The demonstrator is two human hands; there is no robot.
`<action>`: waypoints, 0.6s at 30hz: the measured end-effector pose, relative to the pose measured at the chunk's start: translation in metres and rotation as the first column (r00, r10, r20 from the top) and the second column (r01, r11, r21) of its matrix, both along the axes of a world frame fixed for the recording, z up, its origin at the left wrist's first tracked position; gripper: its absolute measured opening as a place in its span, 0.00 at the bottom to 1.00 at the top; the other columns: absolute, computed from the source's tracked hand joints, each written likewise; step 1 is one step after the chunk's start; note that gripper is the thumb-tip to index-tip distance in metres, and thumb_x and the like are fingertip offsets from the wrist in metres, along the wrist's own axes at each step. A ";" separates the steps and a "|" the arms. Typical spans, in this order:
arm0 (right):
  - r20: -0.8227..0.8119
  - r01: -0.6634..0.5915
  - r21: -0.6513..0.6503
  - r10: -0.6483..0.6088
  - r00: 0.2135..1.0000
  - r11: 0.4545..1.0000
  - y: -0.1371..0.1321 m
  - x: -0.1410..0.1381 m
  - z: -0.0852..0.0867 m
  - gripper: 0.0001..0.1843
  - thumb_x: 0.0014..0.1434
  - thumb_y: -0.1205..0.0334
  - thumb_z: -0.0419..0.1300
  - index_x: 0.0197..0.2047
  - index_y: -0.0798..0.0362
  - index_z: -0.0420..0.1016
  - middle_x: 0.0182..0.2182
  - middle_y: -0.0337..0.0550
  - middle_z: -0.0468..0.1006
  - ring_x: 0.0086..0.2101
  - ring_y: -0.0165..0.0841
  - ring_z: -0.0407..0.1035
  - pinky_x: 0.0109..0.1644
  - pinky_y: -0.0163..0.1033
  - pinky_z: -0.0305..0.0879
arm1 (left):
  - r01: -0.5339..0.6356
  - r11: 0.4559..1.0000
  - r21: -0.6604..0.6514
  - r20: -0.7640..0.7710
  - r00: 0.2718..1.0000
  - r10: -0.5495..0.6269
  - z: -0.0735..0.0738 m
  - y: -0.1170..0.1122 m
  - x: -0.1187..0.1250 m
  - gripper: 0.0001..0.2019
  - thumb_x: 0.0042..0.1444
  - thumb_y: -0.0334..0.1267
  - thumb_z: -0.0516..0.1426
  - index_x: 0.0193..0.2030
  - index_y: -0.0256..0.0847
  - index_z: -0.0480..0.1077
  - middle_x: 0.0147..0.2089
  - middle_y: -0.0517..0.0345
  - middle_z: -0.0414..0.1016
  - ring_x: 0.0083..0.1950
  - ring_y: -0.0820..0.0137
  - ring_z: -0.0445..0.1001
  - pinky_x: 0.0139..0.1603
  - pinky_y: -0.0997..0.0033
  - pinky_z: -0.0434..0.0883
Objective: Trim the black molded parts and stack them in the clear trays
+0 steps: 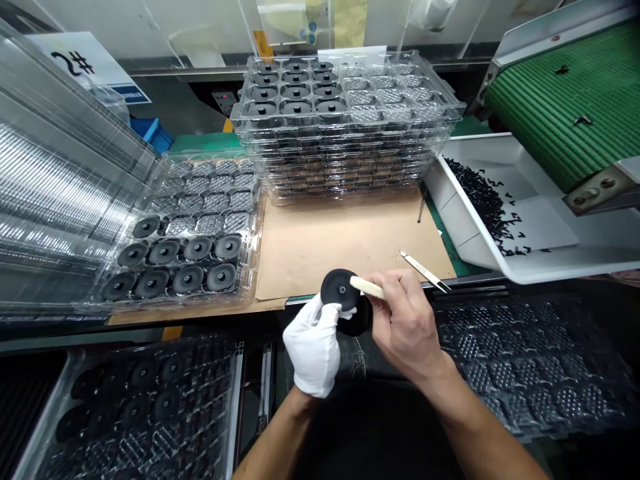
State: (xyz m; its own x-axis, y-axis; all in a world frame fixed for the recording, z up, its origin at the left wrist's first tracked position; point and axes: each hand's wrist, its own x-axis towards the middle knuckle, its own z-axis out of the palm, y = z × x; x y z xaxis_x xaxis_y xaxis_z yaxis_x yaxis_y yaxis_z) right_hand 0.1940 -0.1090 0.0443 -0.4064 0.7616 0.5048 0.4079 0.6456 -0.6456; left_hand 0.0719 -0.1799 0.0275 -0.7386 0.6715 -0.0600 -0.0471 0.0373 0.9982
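In a white glove, my left hand (314, 347) grips a round black disc (332, 285) with a small hub at its centre, held up just over the table's front edge. My bare right hand (404, 319) is closed around a pale, blunt-ended stick-like tool (367, 287), whose tip reaches the disc's right side. Whether the tip touches the disc I cannot tell. Another dark round shape shows partly below the disc, largely hidden. To the right, pale tweezers (424, 271) lie across the edge of a brown cardboard sheet (345, 240).
A clear tray (253, 267) at left holds several black discs. Stacked trays (350, 150) with discs stand at the back. At right, a white bin (480, 250) contains small black pieces beneath a green conveyor (560, 120). More trays (530, 360) sit low on both sides.
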 end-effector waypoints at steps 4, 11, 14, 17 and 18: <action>-0.005 -0.050 -0.056 0.049 0.999 0.997 0.001 0.001 -0.004 0.16 0.66 0.75 0.54 0.53 0.56 0.74 0.40 0.47 0.71 0.41 0.35 0.69 0.46 0.43 0.73 | 0.003 1.000 -0.016 0.036 0.999 -0.002 -0.002 0.001 -0.002 0.05 0.58 0.36 0.63 0.38 0.38 0.81 0.32 0.61 0.80 0.33 0.72 0.75 0.37 0.76 0.74; 0.021 -0.048 -0.020 0.049 0.999 0.999 0.003 0.007 -0.006 0.16 0.66 0.74 0.55 0.54 0.54 0.73 0.40 0.47 0.71 0.40 0.35 0.69 0.45 0.43 0.73 | 0.028 0.999 -0.040 0.019 0.999 -0.027 -0.001 0.000 -0.003 0.06 0.59 0.35 0.62 0.39 0.39 0.82 0.33 0.61 0.81 0.33 0.72 0.75 0.37 0.77 0.73; 0.061 -0.076 0.000 0.076 0.995 0.997 0.009 0.012 -0.006 0.17 0.65 0.75 0.54 0.54 0.53 0.73 0.41 0.47 0.71 0.40 0.36 0.70 0.45 0.45 0.73 | 0.040 0.998 -0.053 -0.015 0.999 -0.041 0.001 0.000 -0.004 0.06 0.59 0.33 0.61 0.38 0.38 0.82 0.31 0.61 0.81 0.31 0.72 0.75 0.35 0.77 0.73; 0.047 0.034 0.046 -0.036 0.998 0.998 0.017 0.017 -0.004 0.15 0.66 0.72 0.56 0.54 0.52 0.74 0.41 0.48 0.72 0.43 0.38 0.70 0.47 0.47 0.73 | 0.035 0.996 -0.078 -0.024 0.999 -0.037 0.003 0.000 -0.004 0.07 0.58 0.34 0.61 0.38 0.38 0.82 0.31 0.60 0.82 0.31 0.71 0.77 0.35 0.76 0.74; 0.023 0.062 0.041 -0.063 0.998 0.997 0.019 0.018 -0.003 0.14 0.66 0.71 0.57 0.53 0.51 0.74 0.42 0.48 0.73 0.44 0.38 0.70 0.48 0.47 0.73 | 0.034 0.996 -0.080 -0.021 0.999 -0.036 0.004 0.000 -0.003 0.06 0.58 0.34 0.61 0.38 0.38 0.82 0.31 0.60 0.82 0.31 0.70 0.77 0.35 0.76 0.74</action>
